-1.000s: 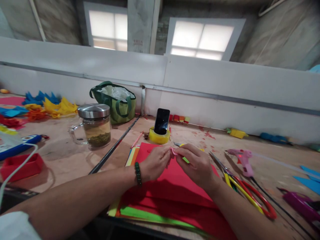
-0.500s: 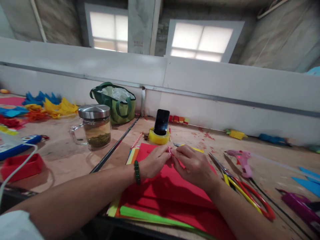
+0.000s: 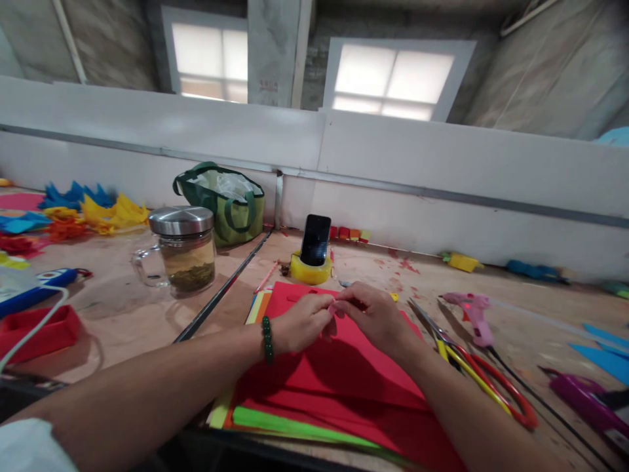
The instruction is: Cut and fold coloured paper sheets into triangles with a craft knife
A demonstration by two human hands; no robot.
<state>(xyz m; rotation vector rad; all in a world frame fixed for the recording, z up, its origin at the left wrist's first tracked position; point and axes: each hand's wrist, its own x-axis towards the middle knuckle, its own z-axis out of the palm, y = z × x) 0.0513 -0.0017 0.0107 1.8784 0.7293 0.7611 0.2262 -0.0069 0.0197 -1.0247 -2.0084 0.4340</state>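
Over a stack of red sheets [image 3: 366,393], my left hand [image 3: 303,322] and my right hand [image 3: 377,320] meet fingertip to fingertip. Both are closed in a pinch around a small pink strip [image 3: 335,307], mostly covered by the fingers; its material is too small to tell. Beneath the red sheets, green sheets [image 3: 304,425] and orange and yellow ones stick out. Right of my right hand lie scissors [image 3: 445,337] with red handles, beside something with yellow handles. A pink hot glue gun [image 3: 472,313] lies farther right.
A phone [image 3: 315,240] leans in a yellow tape roll [image 3: 310,270] behind the sheets. To the left stand a lidded glass mug [image 3: 189,262] and a green bag [image 3: 240,219]. A red tray-like box [image 3: 42,331] sits at far left, a purple tool [image 3: 584,400] at right.
The fingers of both hands have shifted around the pink strip, and less of it shows now. My right hand has tilted slightly; the view has moved a little to the right.
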